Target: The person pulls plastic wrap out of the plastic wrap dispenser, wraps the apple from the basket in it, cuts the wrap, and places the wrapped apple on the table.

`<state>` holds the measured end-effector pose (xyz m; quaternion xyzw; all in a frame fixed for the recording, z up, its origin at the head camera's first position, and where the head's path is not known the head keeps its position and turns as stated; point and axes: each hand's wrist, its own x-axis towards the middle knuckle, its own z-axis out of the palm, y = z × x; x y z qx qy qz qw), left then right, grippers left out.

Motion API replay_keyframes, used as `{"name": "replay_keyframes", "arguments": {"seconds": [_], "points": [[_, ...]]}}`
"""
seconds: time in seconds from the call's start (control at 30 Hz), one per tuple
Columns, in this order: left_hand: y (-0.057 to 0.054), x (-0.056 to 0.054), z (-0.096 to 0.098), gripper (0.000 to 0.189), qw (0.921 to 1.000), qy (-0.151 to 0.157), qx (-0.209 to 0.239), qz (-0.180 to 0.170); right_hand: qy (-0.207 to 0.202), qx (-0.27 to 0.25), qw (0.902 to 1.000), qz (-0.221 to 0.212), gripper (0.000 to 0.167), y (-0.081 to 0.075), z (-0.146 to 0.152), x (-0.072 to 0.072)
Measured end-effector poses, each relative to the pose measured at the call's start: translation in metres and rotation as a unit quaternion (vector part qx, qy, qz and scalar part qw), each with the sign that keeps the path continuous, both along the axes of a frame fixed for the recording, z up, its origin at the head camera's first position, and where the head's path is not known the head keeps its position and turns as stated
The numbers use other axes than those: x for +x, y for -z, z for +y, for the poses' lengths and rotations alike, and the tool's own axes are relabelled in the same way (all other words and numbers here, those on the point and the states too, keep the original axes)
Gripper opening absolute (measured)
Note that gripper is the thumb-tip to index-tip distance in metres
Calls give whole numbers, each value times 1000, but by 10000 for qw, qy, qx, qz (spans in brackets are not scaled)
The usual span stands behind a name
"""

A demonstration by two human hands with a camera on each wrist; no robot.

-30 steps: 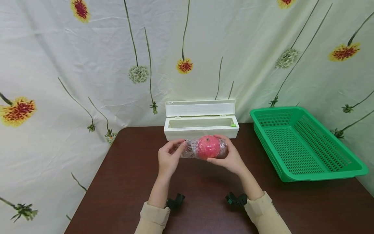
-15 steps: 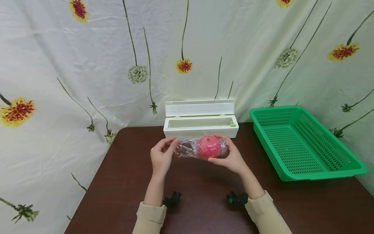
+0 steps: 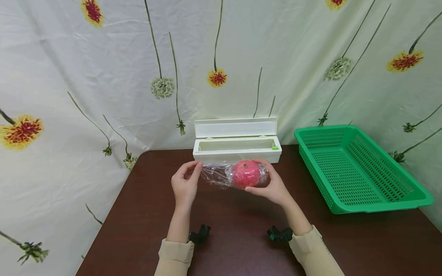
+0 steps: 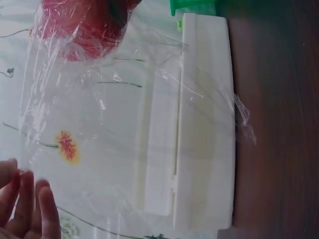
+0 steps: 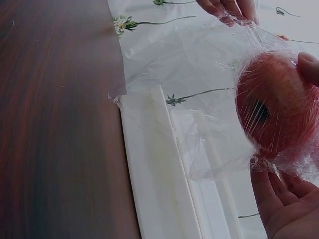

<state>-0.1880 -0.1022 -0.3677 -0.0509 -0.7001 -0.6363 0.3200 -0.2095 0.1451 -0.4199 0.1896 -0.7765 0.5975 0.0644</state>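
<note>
My right hand (image 3: 271,185) holds a round pinkish-red fruit (image 3: 245,173), thumb on one side and fingers on the other. Clear plastic wrap (image 3: 216,173) covers the fruit and bunches at its right side. A loose length of that film stretches leftward to my left hand (image 3: 185,184), which pinches its end between thumb and fingers. In the left wrist view the stretched film (image 4: 104,104) is see-through, with crinkled edges. The right wrist view shows the fruit (image 5: 274,107) under tight film, with a dark spot on its skin. Both hands are raised above the table.
Behind the hands stands a white wrap dispenser box (image 3: 238,156), lid raised, with a small green slider (image 3: 275,147) at its right end. A green plastic basket (image 3: 376,209) sits at the right on the dark brown table (image 3: 145,214). Flowered cloth (image 3: 124,57) hangs behind.
My left hand has moved left and slightly down, drawing the film out into a longer stretch. The fruit and my right hand have stayed nearly in place.
</note>
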Motion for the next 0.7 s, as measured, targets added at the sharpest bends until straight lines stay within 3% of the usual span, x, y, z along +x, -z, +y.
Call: {"name": "replay_keyframes", "arguments": {"seconds": [0.17, 0.33, 0.47, 0.7], "points": [[4, -1, 2, 15, 9973, -600, -254, 352, 44, -5, 10000, 4, 78, 0, -1, 1], [13, -5, 8, 17, 9869, -795, -850, 1114, 21, 23, 10000, -12, 78, 0, -3, 2], [14, 0, 20, 23, 9750, -526, -1458, 1593, -6, 96, 9999, -44, 78, 1, -7, 2], [21, 3, 42, 31, 9602, 217, -2115, 1812, -178, 88, 9998, -38, 79, -6, -14, 7]]}}
